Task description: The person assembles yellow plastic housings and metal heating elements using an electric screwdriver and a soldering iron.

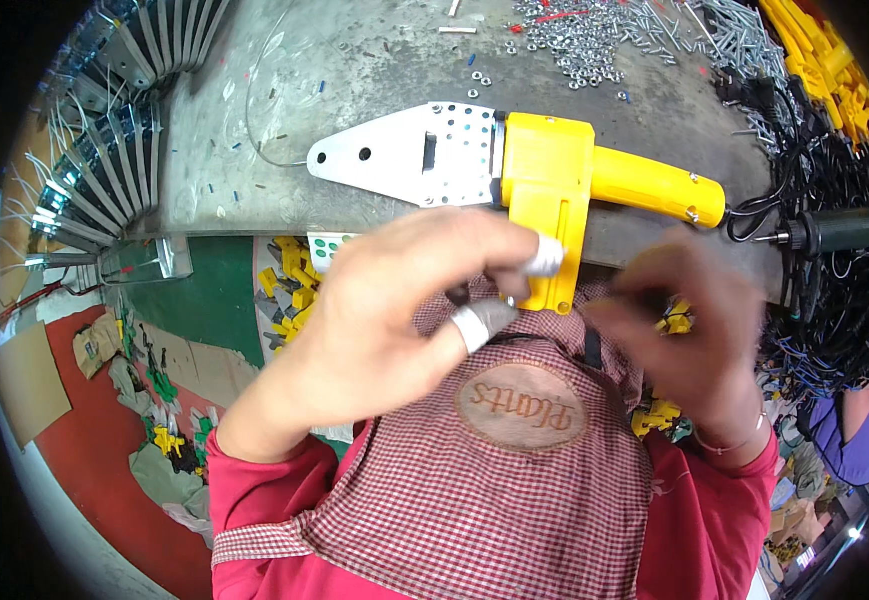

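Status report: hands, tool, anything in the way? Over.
Left hand at yellow plastic-handled tool with tapered silver metal plate; grip unclear. Right hand blurred, beside it. Silver metal nuts beyond, apart from tool.

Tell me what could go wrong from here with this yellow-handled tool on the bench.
The yellow bracket on the tool juts off the bench by the left hand, so a bump might shift it. The screwdriver lies beside black cables and could snag them. Loose nuts beyond the tool might scatter if knocked.
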`<state>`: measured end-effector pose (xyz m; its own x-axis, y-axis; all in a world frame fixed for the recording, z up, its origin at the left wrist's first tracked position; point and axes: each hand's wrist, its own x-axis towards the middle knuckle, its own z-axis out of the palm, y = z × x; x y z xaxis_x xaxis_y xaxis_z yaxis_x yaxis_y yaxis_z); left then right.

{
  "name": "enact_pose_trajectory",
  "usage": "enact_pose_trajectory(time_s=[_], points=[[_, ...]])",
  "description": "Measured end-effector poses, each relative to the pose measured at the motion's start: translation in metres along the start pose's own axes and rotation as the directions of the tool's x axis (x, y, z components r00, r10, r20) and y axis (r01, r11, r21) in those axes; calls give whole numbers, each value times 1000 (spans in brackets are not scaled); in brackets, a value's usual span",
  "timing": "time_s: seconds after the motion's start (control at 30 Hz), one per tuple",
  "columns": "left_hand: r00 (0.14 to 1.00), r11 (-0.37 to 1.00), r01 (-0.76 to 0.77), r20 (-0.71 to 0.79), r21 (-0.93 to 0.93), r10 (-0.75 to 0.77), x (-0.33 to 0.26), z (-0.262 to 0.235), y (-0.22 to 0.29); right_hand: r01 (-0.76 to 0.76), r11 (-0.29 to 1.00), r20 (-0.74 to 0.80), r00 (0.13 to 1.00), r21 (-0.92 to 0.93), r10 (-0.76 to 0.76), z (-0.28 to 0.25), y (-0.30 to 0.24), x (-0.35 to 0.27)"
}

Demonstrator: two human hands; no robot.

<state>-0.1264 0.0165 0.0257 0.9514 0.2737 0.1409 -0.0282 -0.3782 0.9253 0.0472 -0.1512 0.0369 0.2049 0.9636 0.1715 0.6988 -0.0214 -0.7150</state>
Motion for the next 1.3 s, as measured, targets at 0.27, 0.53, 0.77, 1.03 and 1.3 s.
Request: enact_pose_trajectory(time_s=[0.27, 0.53, 0.77, 1.03, 1.3], points=[[997, 983, -76, 10, 169, 76, -4, 9, -3, -228, 906, -282, 951, -358, 128, -38, 60, -16], [999, 982, 33, -4, 188, -33, -4, 7, 4, -159, 952, -174, 978, -261, 116, -37, 66, -6], [1000, 950, -6, 30, 312, -3, -3, 9, 5, -96, 935, -302, 953, -342, -13, -63, 83, 2], [997, 958, 18, -71, 286, 3, -4, 1, 2, -243, 380, -174, 963, -893, 206, -93, 140, 20], [981, 931, -32, -168, 364, 99, 0, -9, 5, -193, 570, -218, 976, -799, 25, -112, 131, 13]])
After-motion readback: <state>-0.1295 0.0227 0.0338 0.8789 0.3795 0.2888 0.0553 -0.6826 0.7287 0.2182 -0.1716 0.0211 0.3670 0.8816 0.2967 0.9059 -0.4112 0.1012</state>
